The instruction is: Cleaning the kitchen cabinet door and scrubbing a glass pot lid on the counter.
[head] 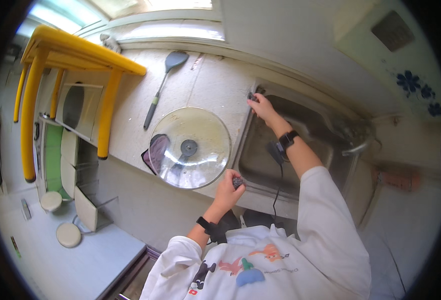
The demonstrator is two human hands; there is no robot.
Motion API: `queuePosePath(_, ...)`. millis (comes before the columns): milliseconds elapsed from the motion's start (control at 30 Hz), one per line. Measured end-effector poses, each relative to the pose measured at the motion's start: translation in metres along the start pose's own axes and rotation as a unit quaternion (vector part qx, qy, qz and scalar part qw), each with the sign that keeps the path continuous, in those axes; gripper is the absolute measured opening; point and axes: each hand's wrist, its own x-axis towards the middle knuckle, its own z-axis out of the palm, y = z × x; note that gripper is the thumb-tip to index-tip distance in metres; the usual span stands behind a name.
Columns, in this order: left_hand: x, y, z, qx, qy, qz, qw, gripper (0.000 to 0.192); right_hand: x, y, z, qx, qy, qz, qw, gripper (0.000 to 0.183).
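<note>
My left hand (228, 193) grips a steel wool scrubber (238, 182) above the counter's front edge, close to the sink's near left corner. A second dark scrubber (252, 96), apparently steel wool too, is pinched in my right hand (262, 108) at the far left corner of the stainless steel sink (250, 123). Left of the sink lies a round glass pot lid (209, 131) with a dark knob (189, 147). A folded purple cloth (160, 148) shows partly through and beside the lid's left side. My right forearm hides part of the basin.
A grey spatula (156, 93) lies on the pale counter (130, 105). At the left stands a yellow stool (74, 56). The faucet (355, 148) is on the sink's right side. A black cable (276, 195) hangs from my right wrist. Chairs (81, 208) stand on the floor below.
</note>
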Motion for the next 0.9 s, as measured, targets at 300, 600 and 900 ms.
queuePosePath(300, -0.022, -0.011, -0.037, -0.008, 0.009, 0.011, 1.000, 0.042, -0.018, -0.006, 0.052, 0.073, -0.009, -0.031, 0.997, 0.043)
queuePosePath(600, 0.008, -0.002, -0.051, 0.005, 0.011, 0.243, 0.970, 0.061, -0.228, 0.009, 0.074, 0.220, -0.153, 0.102, 0.958, 0.043)
queuePosePath(900, 0.003, -0.017, -0.082, 0.007, -0.027, 0.244, 0.969, 0.056, -0.264, 0.004, 0.076, 0.322, -0.046, 0.062, 0.944, 0.036)
